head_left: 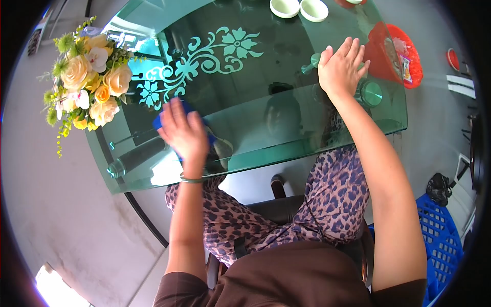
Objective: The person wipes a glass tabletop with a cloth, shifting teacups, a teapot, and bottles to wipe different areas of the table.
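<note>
My left hand [184, 128] lies flat over a blue cloth [162, 122] on the glass tabletop [245, 125], slightly blurred, with its fingers stretched out. Blue edges of the cloth show beside the fingers and below the palm; the rest is hidden. Farther right, my right hand [341, 70] is held with palm down and fingers spread, at or just over the glass. It holds nothing. A white floral pattern [192, 64] decorates the glass between and beyond my hands.
Artificial flowers [84, 82] stand at the left edge. White bowls [313, 10] sit at the far side. A red basket [408, 53] with small packets is at the right. Below right are a blue plastic crate [440, 245] and a black bag [439, 189].
</note>
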The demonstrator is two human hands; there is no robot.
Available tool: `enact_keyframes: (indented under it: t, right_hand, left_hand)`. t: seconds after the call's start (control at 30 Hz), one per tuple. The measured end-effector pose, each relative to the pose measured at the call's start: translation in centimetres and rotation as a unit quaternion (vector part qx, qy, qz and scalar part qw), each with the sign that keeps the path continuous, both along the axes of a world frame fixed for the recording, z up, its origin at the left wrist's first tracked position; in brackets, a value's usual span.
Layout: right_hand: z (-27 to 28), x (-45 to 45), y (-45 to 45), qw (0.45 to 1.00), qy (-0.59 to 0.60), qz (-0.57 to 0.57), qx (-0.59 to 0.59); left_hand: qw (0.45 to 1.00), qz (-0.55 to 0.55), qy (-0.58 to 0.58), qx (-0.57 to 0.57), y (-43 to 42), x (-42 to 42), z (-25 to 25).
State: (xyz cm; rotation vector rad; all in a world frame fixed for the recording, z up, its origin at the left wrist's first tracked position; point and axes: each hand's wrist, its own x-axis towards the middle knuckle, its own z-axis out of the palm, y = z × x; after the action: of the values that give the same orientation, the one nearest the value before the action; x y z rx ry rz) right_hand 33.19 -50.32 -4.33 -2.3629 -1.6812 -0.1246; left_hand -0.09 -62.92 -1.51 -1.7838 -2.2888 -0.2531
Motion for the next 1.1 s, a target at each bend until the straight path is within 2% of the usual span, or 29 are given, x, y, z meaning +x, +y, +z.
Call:
enact_keyframes:
  t: [0.1, 0.2, 0.27, 0.43, 0.57, 0.67, 0.77, 0.9, 1.1]
  right_hand:
    - [-0.2, 0.0, 0.1, 1.000, -0.001, -0.002, 0.007]
    - [-0.2, 0.0, 0.1, 1.000, -0.003, -0.003, 0.007]
    - [-0.2, 0.1, 0.2, 1.000, -0.003, -0.007, 0.000]
    - [-0.1, 0.2, 0.2, 1.000, -0.006, -0.009, -0.006]
    - [-0.2, 0.2, 0.2, 1.000, -0.005, -0.004, -0.005]
    - [0.0, 0.2, 0.1, 1.000, -0.007, 0.001, -0.006]
    - [-0.1, 0.3, 0.1, 1.000, -0.001, 0.005, 0.002]
    - [-0.3, 0.3, 0.2, 1.000, -0.003, 0.007, 0.006]
    - [-0.2, 0.3, 0.2, 1.000, -0.001, 0.000, 0.001]
  left_hand:
    - [0.992, -0.103, -0.053, -0.046, 0.3, 9.5, 1.3]
    - [0.965, -0.191, -0.163, -0.072, 0.5, 16.7, 1.6]
    - [0.950, -0.243, -0.177, -0.087, 0.5, 20.0, 1.3]
    - [0.923, -0.304, -0.209, -0.105, -0.2, 17.3, 2.0]
    - [0.964, -0.209, -0.138, -0.089, -2.1, 7.5, 2.8]
    - [0.993, -0.071, -0.073, -0.064, -4.7, -2.0, 2.3]
    - [0.995, 0.079, -0.045, -0.036, -6.9, -11.2, 0.8]
    - [0.969, 0.247, -0.026, -0.019, -6.2, -11.1, -0.7]
    - [0.998, 0.037, -0.029, -0.035, -5.6, 2.3, 0.4]
